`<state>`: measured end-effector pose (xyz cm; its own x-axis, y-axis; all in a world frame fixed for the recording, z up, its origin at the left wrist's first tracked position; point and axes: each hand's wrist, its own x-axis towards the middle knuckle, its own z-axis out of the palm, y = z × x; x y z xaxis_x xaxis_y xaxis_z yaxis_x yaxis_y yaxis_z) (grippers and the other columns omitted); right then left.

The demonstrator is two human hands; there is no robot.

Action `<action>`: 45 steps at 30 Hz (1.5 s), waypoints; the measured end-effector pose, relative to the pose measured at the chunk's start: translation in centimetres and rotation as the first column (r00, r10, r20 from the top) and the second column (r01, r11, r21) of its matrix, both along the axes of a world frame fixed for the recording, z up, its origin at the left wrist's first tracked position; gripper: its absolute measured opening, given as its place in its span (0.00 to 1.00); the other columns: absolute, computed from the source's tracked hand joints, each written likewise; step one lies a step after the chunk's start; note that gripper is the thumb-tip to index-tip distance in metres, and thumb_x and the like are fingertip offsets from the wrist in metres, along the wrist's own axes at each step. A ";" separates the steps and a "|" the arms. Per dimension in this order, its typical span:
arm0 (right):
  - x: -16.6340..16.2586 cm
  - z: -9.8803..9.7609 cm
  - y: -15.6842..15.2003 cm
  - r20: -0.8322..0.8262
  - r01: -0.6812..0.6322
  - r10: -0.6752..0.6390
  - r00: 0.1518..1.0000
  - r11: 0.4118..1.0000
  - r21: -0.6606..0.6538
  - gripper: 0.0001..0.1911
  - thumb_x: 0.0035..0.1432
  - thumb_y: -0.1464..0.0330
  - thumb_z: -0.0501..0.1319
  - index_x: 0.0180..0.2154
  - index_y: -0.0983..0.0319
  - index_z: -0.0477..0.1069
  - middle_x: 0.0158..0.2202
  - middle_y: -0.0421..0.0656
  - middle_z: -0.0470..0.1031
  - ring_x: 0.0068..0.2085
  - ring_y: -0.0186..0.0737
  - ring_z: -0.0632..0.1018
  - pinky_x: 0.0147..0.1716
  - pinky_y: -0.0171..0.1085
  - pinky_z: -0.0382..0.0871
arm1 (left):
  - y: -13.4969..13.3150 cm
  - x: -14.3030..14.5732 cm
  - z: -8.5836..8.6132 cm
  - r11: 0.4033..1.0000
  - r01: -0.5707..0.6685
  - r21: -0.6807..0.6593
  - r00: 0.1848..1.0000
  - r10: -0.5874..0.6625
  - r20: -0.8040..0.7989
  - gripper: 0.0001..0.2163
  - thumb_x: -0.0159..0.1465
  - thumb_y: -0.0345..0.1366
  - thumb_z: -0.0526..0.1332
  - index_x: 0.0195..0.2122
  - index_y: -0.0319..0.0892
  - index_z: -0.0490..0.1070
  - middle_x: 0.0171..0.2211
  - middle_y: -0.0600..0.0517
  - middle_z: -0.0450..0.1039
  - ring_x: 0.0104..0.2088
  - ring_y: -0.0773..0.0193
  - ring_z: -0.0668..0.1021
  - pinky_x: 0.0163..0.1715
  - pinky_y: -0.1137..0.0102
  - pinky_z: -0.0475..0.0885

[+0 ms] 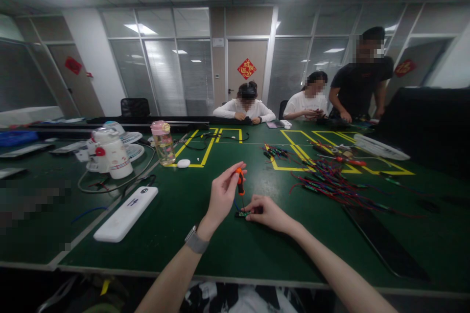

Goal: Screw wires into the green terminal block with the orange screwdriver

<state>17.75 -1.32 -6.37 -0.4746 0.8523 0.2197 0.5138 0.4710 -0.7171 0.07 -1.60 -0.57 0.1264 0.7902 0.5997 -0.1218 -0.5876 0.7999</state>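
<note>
My left hand (223, 190) is closed around the handle of an orange and black screwdriver (241, 185), which stands nearly upright. Its thin shaft points down at a small green circuit board (241, 214) lying on the table. Fingers of my right hand (267, 212) are pinched at the board's right end, pressing it against the green top. A short blue wire shows near the board, close to the screwdriver shaft. Whether the tip sits in a screw is too small to tell.
Right of my hands lies a heap of circuit boards with red and blue wires (326, 183). A white power bank (127, 214), a pink-lidded bottle (163, 143) and a white jug (116, 156) are on the left. A dark flat panel (385, 242) lies near right. Several people sit or stand opposite.
</note>
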 end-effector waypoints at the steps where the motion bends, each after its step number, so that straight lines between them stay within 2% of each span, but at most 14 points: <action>1: 0.0 0.0 0.0 0.001 0.001 -0.001 1.000 1.000 0.000 0.10 0.50 0.72 0.69 0.38 0.59 0.82 0.29 0.39 0.68 0.30 0.34 0.69 0.29 0.32 0.63 | 0.0 0.0 0.0 1.000 -0.018 0.009 1.000 0.018 -0.002 0.14 0.67 0.38 0.57 0.52 0.42 0.72 0.48 0.44 0.75 0.44 0.59 0.79 0.43 0.64 0.76; 5: 0.0 0.1 -0.1 -0.002 -0.004 0.004 1.000 1.000 -0.002 0.09 0.51 0.70 0.68 0.38 0.59 0.82 0.28 0.39 0.68 0.30 0.34 0.69 0.30 0.32 0.63 | 0.2 -0.2 0.1 0.986 -0.124 0.107 0.990 0.131 -0.057 0.08 0.63 0.36 0.62 0.42 0.43 0.77 0.38 0.49 0.72 0.38 0.64 0.77 0.37 0.71 0.75; 8: 0.0 0.1 -0.1 -0.005 -0.010 0.010 1.000 1.000 0.000 0.10 0.51 0.70 0.69 0.38 0.59 0.82 0.28 0.39 0.68 0.30 0.34 0.69 0.30 0.32 0.63 | 0.1 -0.2 0.1 0.975 -0.165 0.146 0.979 0.180 -0.094 0.08 0.63 0.36 0.63 0.42 0.44 0.77 0.37 0.50 0.70 0.37 0.65 0.75 0.35 0.73 0.74; 12: 0.0 0.0 0.0 -0.008 -0.006 0.006 1.000 1.000 -0.001 0.09 0.51 0.70 0.69 0.38 0.59 0.82 0.29 0.40 0.68 0.30 0.35 0.70 0.30 0.33 0.64 | -0.2 0.1 0.2 0.996 -0.019 0.084 0.997 0.025 -0.076 0.14 0.69 0.38 0.54 0.52 0.44 0.72 0.45 0.46 0.73 0.43 0.61 0.77 0.41 0.68 0.76; 14: 0.0 -0.1 0.1 -0.013 -0.006 0.006 1.000 1.000 0.002 0.10 0.50 0.71 0.69 0.38 0.59 0.82 0.29 0.40 0.69 0.30 0.35 0.70 0.30 0.33 0.64 | -0.2 0.2 0.2 0.998 0.053 0.041 0.997 -0.051 -0.052 0.15 0.69 0.39 0.53 0.54 0.44 0.71 0.47 0.45 0.73 0.43 0.61 0.78 0.42 0.66 0.76; 16: 0.0 -0.2 0.1 -0.015 -0.009 0.009 1.000 1.000 0.002 0.10 0.50 0.70 0.69 0.38 0.59 0.82 0.29 0.40 0.69 0.30 0.35 0.70 0.30 0.32 0.64 | -0.2 0.3 0.3 0.998 0.061 0.011 0.997 -0.061 -0.042 0.15 0.67 0.38 0.56 0.53 0.42 0.71 0.46 0.46 0.75 0.40 0.62 0.79 0.40 0.67 0.77; 21: 0.1 -0.2 0.1 -0.025 -0.008 0.008 1.000 1.000 -0.005 0.10 0.50 0.71 0.69 0.38 0.59 0.82 0.29 0.40 0.69 0.30 0.35 0.70 0.30 0.32 0.64 | 0.0 0.2 0.2 0.995 -0.074 0.067 0.995 0.078 -0.063 0.10 0.64 0.36 0.61 0.45 0.43 0.75 0.36 0.50 0.71 0.33 0.66 0.76 0.33 0.72 0.75; 25: 0.0 -0.1 0.0 -0.041 -0.007 0.006 0.999 1.000 -0.013 0.10 0.50 0.71 0.69 0.38 0.60 0.82 0.28 0.39 0.68 0.30 0.35 0.70 0.31 0.33 0.64 | 0.0 0.0 0.1 0.966 -0.209 0.152 0.970 0.224 -0.096 0.06 0.61 0.35 0.65 0.40 0.44 0.77 0.34 0.52 0.67 0.34 0.66 0.73 0.33 0.74 0.73; 29: 0.0 -0.1 0.0 -0.037 -0.004 0.003 0.999 1.000 -0.013 0.10 0.50 0.71 0.70 0.37 0.60 0.82 0.29 0.39 0.68 0.30 0.35 0.70 0.31 0.33 0.64 | -0.2 0.1 0.0 0.995 -0.042 0.090 0.996 0.049 -0.076 0.14 0.69 0.38 0.54 0.52 0.46 0.72 0.43 0.48 0.72 0.41 0.62 0.77 0.39 0.69 0.75; 32: 0.0 -0.3 0.1 -0.041 -0.003 0.002 0.999 1.000 -0.016 0.10 0.49 0.72 0.70 0.37 0.60 0.82 0.29 0.40 0.69 0.30 0.35 0.70 0.30 0.33 0.64 | -0.1 0.1 0.0 0.998 0.017 0.059 0.998 -0.013 -0.066 0.15 0.69 0.38 0.54 0.54 0.46 0.71 0.44 0.47 0.73 0.41 0.62 0.78 0.38 0.68 0.76; 38: 0.0 -0.4 0.2 -0.042 -0.002 0.002 0.999 1.000 -0.004 0.10 0.49 0.72 0.70 0.37 0.60 0.82 0.29 0.39 0.68 0.30 0.35 0.70 0.30 0.32 0.64 | 0.2 -0.2 -0.2 0.952 -0.243 0.184 0.956 0.268 -0.121 0.08 0.61 0.37 0.65 0.41 0.45 0.77 0.33 0.53 0.67 0.33 0.67 0.73 0.33 0.74 0.72; 40: 0.0 -0.4 0.2 -0.049 -0.008 0.008 0.999 1.000 -0.015 0.10 0.50 0.73 0.69 0.38 0.60 0.82 0.29 0.39 0.68 0.30 0.35 0.71 0.30 0.32 0.64 | 0.1 -0.2 -0.1 0.962 -0.207 0.179 0.965 0.231 -0.126 0.09 0.65 0.37 0.61 0.45 0.46 0.76 0.37 0.51 0.68 0.35 0.66 0.74 0.35 0.73 0.72; 43: 0.0 -0.4 0.1 -0.057 -0.010 0.008 0.998 1.000 -0.029 0.11 0.49 0.73 0.69 0.38 0.60 0.82 0.30 0.40 0.69 0.30 0.35 0.71 0.30 0.32 0.65 | -0.2 0.0 0.0 0.989 -0.061 0.133 0.992 0.075 -0.099 0.15 0.70 0.37 0.51 0.54 0.47 0.71 0.46 0.48 0.70 0.41 0.64 0.76 0.39 0.70 0.74; 45: 0.0 -0.4 0.1 -0.058 -0.005 0.003 0.998 0.999 -0.031 0.11 0.49 0.73 0.70 0.37 0.61 0.82 0.30 0.40 0.69 0.30 0.35 0.71 0.30 0.32 0.65 | -0.3 0.0 0.0 0.993 -0.015 0.117 0.995 0.027 -0.099 0.16 0.70 0.37 0.51 0.56 0.46 0.69 0.46 0.47 0.71 0.41 0.63 0.76 0.39 0.69 0.75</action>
<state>17.79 -1.20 -6.79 -0.4654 0.8574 0.2199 0.4691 0.4496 -0.7601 0.09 -1.88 -0.61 0.1746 0.7194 0.6723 -0.0312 -0.6784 0.7340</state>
